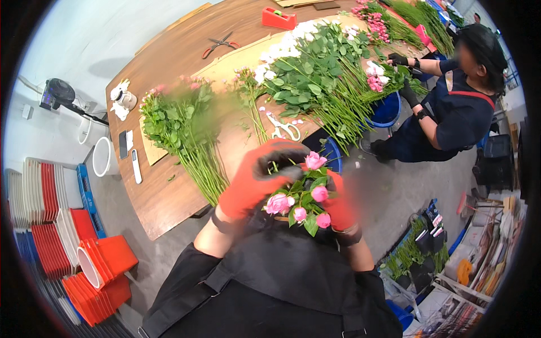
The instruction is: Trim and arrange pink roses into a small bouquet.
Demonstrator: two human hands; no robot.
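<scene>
My right hand [340, 207], in a red and dark work glove, is closed round the stems of a small bunch of pink roses [280, 203] held upright at my chest. Its fingers are partly hidden by leaves and blooms. Just left of the blooms, my left hand [256, 177], gloved the same way, has its fingers curled toward the thumb. Bits of green show inside that curl, too small to name. Beyond my hands, cream-handled scissors [283, 128] lie at the table's edge. A bundle of pink roses [189, 121] with long stems rests left of them.
White roses [293, 45] with green stems cover the wooden table's [160, 200] far side. Red-handled scissors [220, 45], a red tape dispenser [279, 18] and a phone [123, 145] lie there too. A co-worker [451, 96] stands right, holding flowers. Blue buckets [386, 110] and stacked red bins [107, 259] stand on the floor.
</scene>
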